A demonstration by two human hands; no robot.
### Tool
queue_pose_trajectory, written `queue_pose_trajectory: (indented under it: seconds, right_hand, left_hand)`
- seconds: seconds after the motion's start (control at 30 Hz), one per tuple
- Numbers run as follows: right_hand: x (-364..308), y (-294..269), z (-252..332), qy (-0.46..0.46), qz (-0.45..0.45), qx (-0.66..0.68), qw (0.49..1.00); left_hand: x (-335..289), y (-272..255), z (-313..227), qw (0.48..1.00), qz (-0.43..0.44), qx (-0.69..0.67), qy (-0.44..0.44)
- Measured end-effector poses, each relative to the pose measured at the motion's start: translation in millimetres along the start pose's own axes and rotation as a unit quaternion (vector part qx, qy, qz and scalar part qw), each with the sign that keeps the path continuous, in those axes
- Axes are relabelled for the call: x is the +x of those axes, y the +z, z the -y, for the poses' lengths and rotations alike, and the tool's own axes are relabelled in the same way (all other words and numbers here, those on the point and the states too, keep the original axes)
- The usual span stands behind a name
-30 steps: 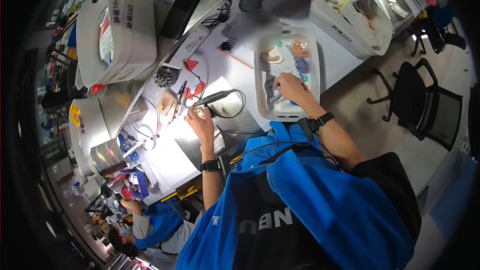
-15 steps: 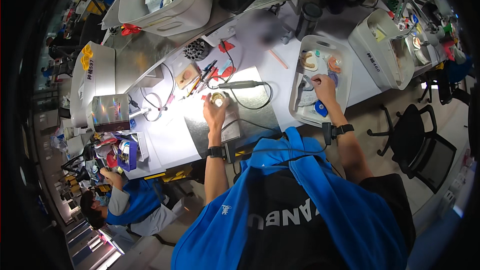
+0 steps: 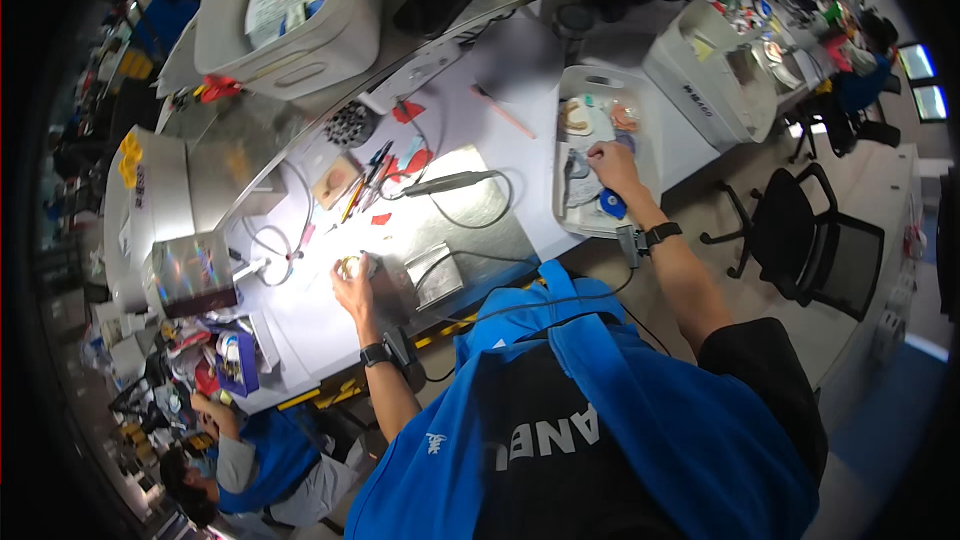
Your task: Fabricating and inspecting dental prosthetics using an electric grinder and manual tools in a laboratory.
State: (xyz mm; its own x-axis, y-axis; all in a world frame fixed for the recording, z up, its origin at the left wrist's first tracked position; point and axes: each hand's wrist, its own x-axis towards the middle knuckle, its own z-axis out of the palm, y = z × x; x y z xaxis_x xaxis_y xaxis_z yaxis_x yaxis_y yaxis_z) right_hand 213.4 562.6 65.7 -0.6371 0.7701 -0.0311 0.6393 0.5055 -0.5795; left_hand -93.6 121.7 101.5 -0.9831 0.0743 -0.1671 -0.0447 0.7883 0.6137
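Observation:
My left hand point(image 3: 354, 292) is closed round a small yellowish, rounded piece point(image 3: 349, 266), brightly lit, at the left side of the metal plate point(image 3: 490, 230). Its fine shape is lost in glare. To the right, my right hand point(image 3: 614, 166) reaches into a white tray point(image 3: 652, 165), fingertips pinched together beside a greyish piece point(image 3: 577, 166). What the fingertips hold, if anything, cannot be made out. Also in the tray are a cream horseshoe-shaped dental model point(image 3: 575, 118), a pink-orange piece point(image 3: 625, 118) and a round blue item point(image 3: 612, 203).
A corded pen-like handpiece point(image 3: 445, 183) lies across the metal plate, near a small grey block point(image 3: 435, 278). Behind are pens point(image 3: 368, 180), red scraps point(image 3: 410, 165) and a bur holder point(image 3: 349, 125). White bins point(image 3: 290, 70) flank the bench. A co-worker point(image 3: 265, 465) sits at left.
My left hand has moved left with the yellowish piece, away from the handpiece. My right hand stays over the tray. The whole view has shifted and turned slightly.

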Motion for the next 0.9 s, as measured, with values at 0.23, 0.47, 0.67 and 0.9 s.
queue_pose_trajectory:
  seconds: [0.23,0.47,0.67,0.9]
  right_hand:
    - [24.5,-20.0,27.1,0.04,-0.099,0.035,0.994]
    - [69.7,-3.1,30.9,-0.122,0.008,-0.181,0.976]
    - [67.7,-28.2,24.3,-0.077,0.015,-0.102,0.992]
    - [10.8,-63.5,34.1,0.006,0.048,0.034,0.998]
  left_hand:
    - [5.1,2.2,-20.1,0.98,-0.036,0.088,0.176]
    - [-28.6,24.1,-127.0,0.955,0.022,0.081,0.285]
    - [-80.9,80.4,-229.2,0.868,0.173,0.008,0.465]
    - [-118.0,183.1,-309.8,0.73,0.275,0.066,0.622]
